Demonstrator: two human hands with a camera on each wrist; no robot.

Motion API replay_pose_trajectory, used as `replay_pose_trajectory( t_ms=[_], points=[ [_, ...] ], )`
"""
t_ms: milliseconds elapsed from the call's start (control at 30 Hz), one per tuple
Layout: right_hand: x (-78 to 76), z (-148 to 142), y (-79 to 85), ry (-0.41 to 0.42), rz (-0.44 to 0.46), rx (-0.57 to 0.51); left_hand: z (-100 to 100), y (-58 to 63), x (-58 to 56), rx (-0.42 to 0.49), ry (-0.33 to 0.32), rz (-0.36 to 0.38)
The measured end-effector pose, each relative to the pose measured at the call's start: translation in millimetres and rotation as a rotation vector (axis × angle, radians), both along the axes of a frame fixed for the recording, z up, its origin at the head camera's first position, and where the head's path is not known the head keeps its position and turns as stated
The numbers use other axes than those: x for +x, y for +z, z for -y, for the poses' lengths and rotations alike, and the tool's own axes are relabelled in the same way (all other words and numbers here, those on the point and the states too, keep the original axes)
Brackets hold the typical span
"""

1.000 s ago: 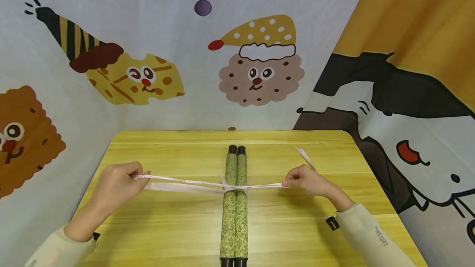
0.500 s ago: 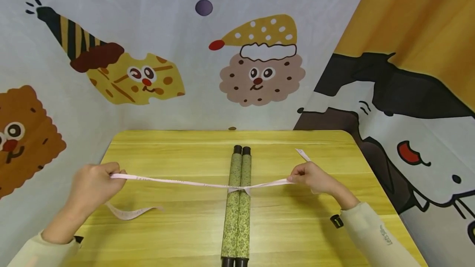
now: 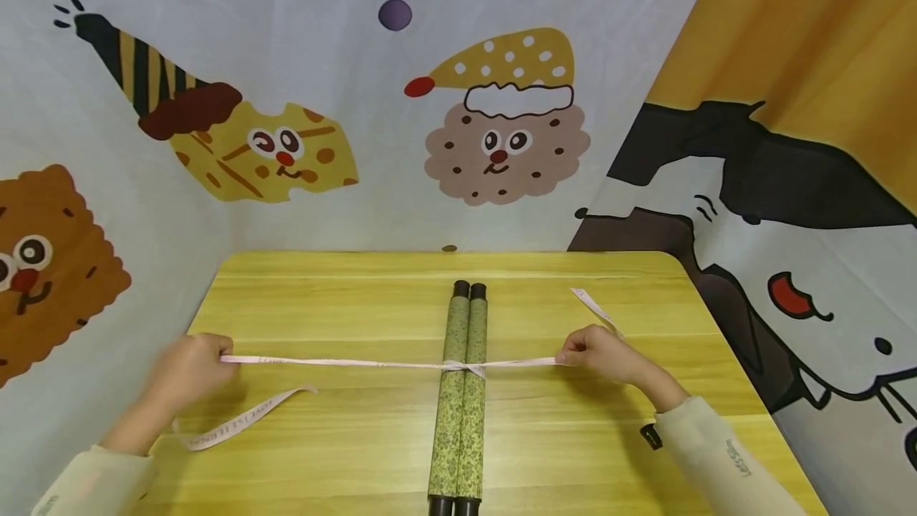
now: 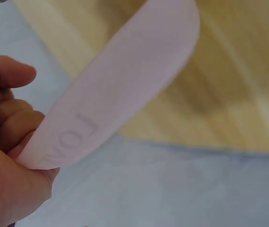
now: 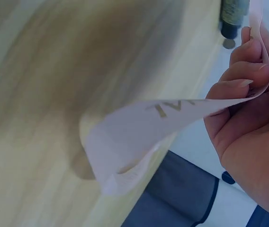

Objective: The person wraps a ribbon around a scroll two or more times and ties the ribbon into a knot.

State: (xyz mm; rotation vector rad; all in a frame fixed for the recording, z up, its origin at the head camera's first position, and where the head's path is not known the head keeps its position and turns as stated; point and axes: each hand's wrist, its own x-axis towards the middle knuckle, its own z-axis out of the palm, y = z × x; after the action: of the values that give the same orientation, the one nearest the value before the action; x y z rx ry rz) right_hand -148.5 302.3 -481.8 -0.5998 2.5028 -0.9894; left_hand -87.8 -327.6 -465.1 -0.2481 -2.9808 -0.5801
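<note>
Ribbon (image 4: 120, 85), "LOV" legible, held in both hands (image 3: 188, 370) (image 3: 603, 353), crossing two patterned tubes (image 3: 449, 420)

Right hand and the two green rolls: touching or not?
Apart. The head view shows bare table between the right hand and the green rolls; only the pink ribbon spans that gap.

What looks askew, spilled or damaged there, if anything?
Nothing stands out. The two patterned rolls lie side by side, and the pink ribbon crosses them, drawn straight between the left hand and the right hand. No spill or tear shows.
</note>
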Motion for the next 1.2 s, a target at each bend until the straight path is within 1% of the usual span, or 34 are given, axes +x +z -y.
replay_pose_trajectory(
  t_ms=[67, 133, 267, 367, 467, 533, 600, 633, 733, 867, 1033, 1133, 1200],
  points=[
    [0.1, -1, -4.0, 0.005, 0.003, 0.002, 2, -8.9, -2.5, -0.001, 0.0, 0.031],
    [0.6, -1, -7.6, 0.007, 0.007, 0.011, 3, -15.1, -4.5, -0.017, 0.002, 0.057],
    [1.5, -2, -13.4, -0.005, 0.012, 0.035, 4, -23.8, -7.5, -0.061, 0.001, 0.116],
    [2.5, -1, -15.8, -0.02, 0.006, 0.066, 4, -29.2, -9.4, -0.06, -0.013, 0.164],
    [3.0, -1, -17.0, -0.032, -0.007, 0.084, 2, -32.5, -10.7, -0.074, -0.028, 0.224],
    [3.3, 0, -16.9, -0.037, -0.013, 0.079, -3, -31.7, -10.9, -0.084, -0.049, 0.261],
    [3.4, 0, -16.9, -0.032, -0.018, 0.065, -11, -28.9, -10.8, -0.093, -0.085, 0.257],
    [3.6, 1, -16.8, -0.027, -0.021, 0.058, -16, -27.0, -10.8, -0.088, -0.106, 0.248],
    [5.4, 5, -15.7, -0.004, -0.023, 0.027, -40, -22.3, -12.1, -0.052, -0.175, 0.174],
    [8.6, 17, -16.1, 0.025, -0.011, 0.003, -83, -19.3, -17.9, 0.024, -0.263, 0.108],
    [11.2, 40, -19.1, 0.028, 0.016, -0.028, -143, -20.9, -24.7, 0.084, -0.389, 0.096],
    [13.1, 57, -19.6, 0.046, 0.022, -0.05, -176, -24.5, -25.2, 0.094, -0.442, 0.103],
    [14.0, 67, -20.7, 0.068, 0.007, -0.059, -195, -28.3, -25.2, 0.101, -0.464, 0.104]
  ],
)
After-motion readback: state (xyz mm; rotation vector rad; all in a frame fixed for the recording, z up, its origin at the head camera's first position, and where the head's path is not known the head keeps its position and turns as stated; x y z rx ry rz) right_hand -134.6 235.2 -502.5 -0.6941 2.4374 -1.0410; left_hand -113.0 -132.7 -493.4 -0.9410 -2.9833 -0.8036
